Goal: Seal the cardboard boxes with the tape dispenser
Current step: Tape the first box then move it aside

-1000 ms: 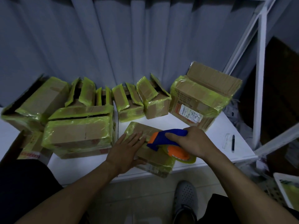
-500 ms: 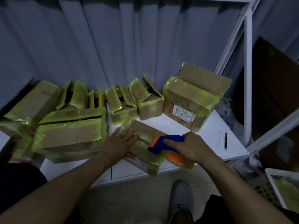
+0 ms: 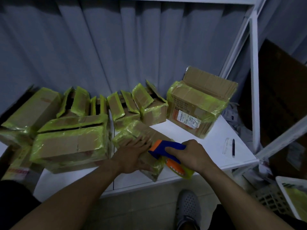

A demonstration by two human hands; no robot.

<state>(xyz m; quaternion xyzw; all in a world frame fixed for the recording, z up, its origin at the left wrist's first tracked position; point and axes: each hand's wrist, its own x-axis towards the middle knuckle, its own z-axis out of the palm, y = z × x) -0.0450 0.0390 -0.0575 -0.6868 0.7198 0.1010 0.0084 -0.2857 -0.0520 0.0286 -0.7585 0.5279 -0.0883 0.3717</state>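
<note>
A small cardboard box [image 3: 132, 132] wrapped in yellow-green tape lies at an angle near the front edge of the white table [image 3: 212, 141]. My left hand [image 3: 132, 155] lies flat on its top with fingers straight. My right hand [image 3: 191, 155] grips the blue and orange tape dispenser [image 3: 167, 151], whose head sits on the box's near right end. Its roll of yellow tape [image 3: 184, 171] hangs over the table's front edge.
Several taped boxes crowd the back: a large one [image 3: 69, 143] at left, small ones with open flaps [image 3: 123, 107] in the middle, a labelled box [image 3: 197, 107] at right. A pen [image 3: 233, 146] lies at the right. A white frame post [image 3: 254, 80] stands right, a basket [image 3: 274, 198] below.
The dispenser has slid toward me along the box top, to its near right end. My left hand stays flat on the box.
</note>
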